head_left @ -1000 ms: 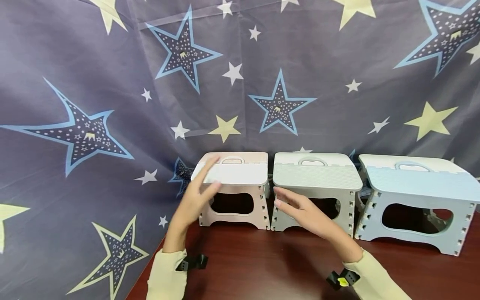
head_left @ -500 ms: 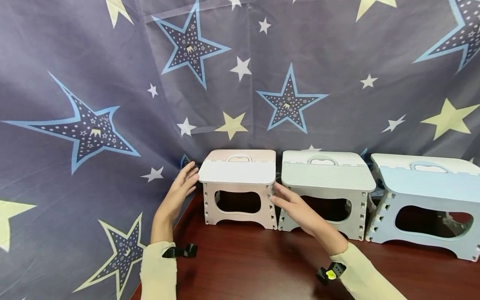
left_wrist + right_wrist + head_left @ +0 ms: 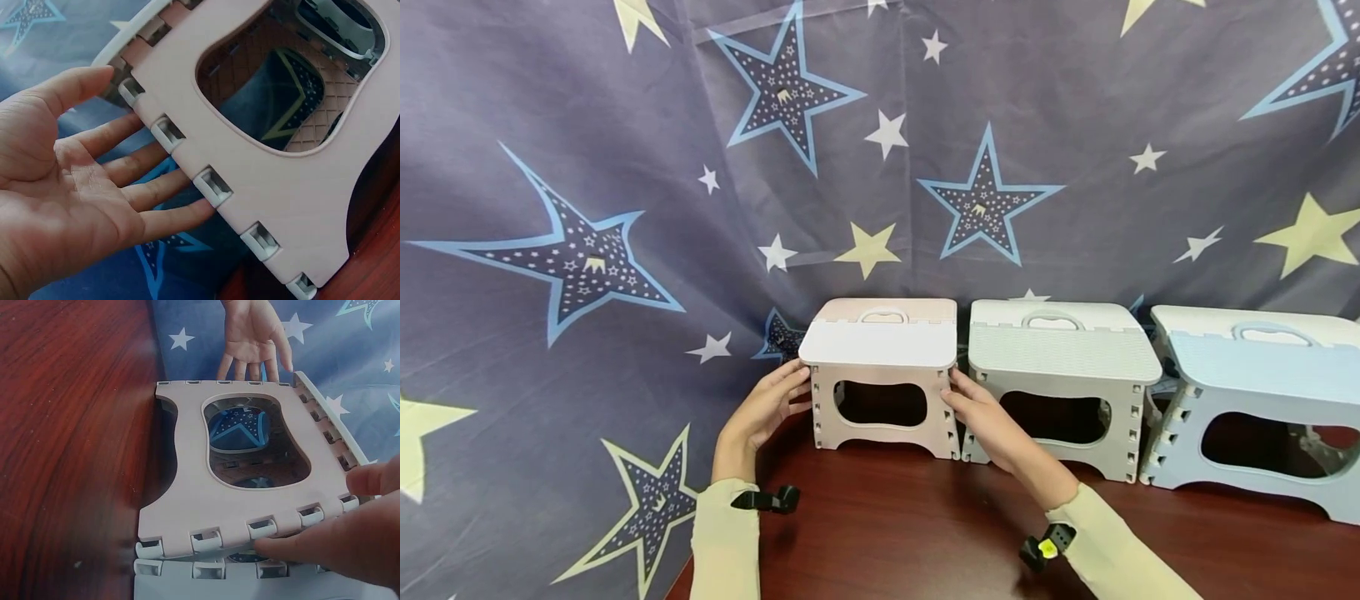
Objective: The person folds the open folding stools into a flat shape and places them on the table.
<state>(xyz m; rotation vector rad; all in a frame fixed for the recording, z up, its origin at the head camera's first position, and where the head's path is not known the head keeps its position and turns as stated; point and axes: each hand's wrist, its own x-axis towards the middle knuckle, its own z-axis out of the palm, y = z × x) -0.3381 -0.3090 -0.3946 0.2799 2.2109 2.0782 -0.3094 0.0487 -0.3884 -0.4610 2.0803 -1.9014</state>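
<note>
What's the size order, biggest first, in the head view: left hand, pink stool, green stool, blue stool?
1. Blue stool, though the picture's edge cuts it off
2. Green stool
3. Pink stool
4. Left hand
Nearness to the camera may explain some of this.

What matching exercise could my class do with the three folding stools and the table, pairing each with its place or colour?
1. pink stool
2. green stool
3. blue stool
4. table

A. middle of the row
B. dark reddish brown
C. left end of the row
D. right end of the row

Pairs: 1-C, 2-A, 3-D, 4-B
</note>
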